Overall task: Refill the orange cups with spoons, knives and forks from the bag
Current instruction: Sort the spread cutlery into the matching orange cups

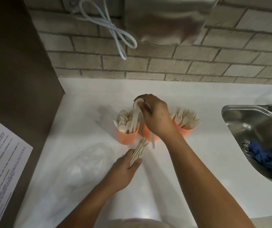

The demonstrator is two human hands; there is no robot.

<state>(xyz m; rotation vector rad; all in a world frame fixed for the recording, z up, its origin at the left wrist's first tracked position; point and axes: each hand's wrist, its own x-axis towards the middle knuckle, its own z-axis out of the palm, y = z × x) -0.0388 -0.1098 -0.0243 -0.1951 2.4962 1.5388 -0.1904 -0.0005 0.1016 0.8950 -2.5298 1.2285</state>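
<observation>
- Left hand (pixel 125 168) grips a bundle of wooden cutlery (pixel 139 151); clear bag (pixel 85 163) at its 9 o'clock.
- Three orange cups in a row: spoon cup (pixel 127 135), middle cup (pixel 147 134), fork cup (pixel 183 130).
- Right hand (pixel 156 116) pinches white utensils (pixel 136 112) above the middle cup.
- Sink (pixel 227 112) at the cups' 3 o'clock.

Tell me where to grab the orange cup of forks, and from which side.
Grip the fork cup round its orange wall below the rim, coming from its right, the sink side. The forks fan out above the rim, so a grasp from above would likely meet the tines, and the right hand, holding white utensils, and the middle cup crowd its left.
</observation>
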